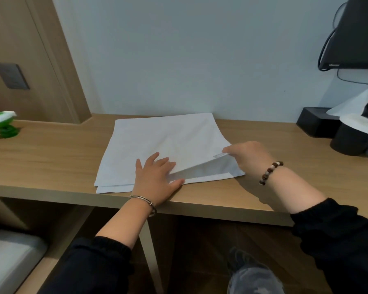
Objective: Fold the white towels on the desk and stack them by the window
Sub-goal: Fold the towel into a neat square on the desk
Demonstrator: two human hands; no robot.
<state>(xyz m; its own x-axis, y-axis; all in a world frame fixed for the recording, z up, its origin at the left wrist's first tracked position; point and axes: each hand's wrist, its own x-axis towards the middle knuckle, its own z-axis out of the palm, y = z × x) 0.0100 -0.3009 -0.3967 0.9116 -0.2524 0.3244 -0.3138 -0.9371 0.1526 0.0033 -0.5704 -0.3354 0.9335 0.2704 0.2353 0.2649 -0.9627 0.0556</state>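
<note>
1. Fingers (153,159) of our left hand (153,179) lie released and spread, pressing flat on the near edge of the white towel (164,141).
2. Our right hand (250,158) is grasping the towel's upper layer at its 4 o'clock corner, fingers curled round the edge; that corner is raised off the layer beneath.
3. We see the towel folded in layers at the middle of the worktop (51,158), its far edge near the wall, its near edge just short of the worktop's front.
4. At 9 o'clock from the towel, well apart, stands a blurred green and white object (5,124).
5. At 2 o'clock sit a black box (312,124) and, just beside it, a black round holder (353,143) with a white roll.
6. At 1 o'clock a dark screen (357,35) hangs on the wall.
7. We wear a metal bangle (142,199) on the left wrist and a bead bracelet (270,171) on the right.
</note>
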